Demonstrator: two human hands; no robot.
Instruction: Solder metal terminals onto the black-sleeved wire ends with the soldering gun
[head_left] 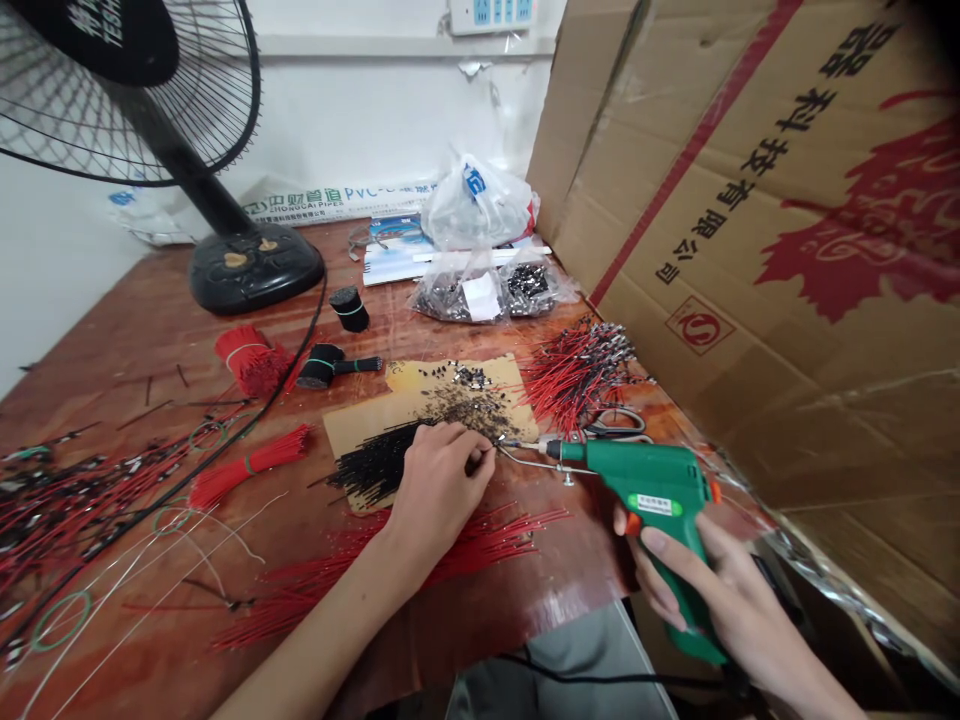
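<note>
My right hand point(697, 570) is wrapped round the handle of a green soldering gun point(645, 475), a finger at its orange trigger. The gun's tip points left and meets the fingertips of my left hand point(446, 470). Those fingers are pinched together; whatever they hold is too small to make out. Under and beside the left hand, a bundle of black wires point(379, 460) lies on a piece of cardboard point(409, 380). Small dark bits point(469, 400) are scattered over the card. Red wires point(480, 545) spread beneath my left forearm.
Red wires with dark ends point(577, 375) are heaped at right, near scissors point(619, 422). Bags of small black parts point(491, 290) lie behind. A large carton point(750, 250) walls the right side. At left stand a fan point(255, 270), a red wire bundle point(251, 465) and a trailing black cord.
</note>
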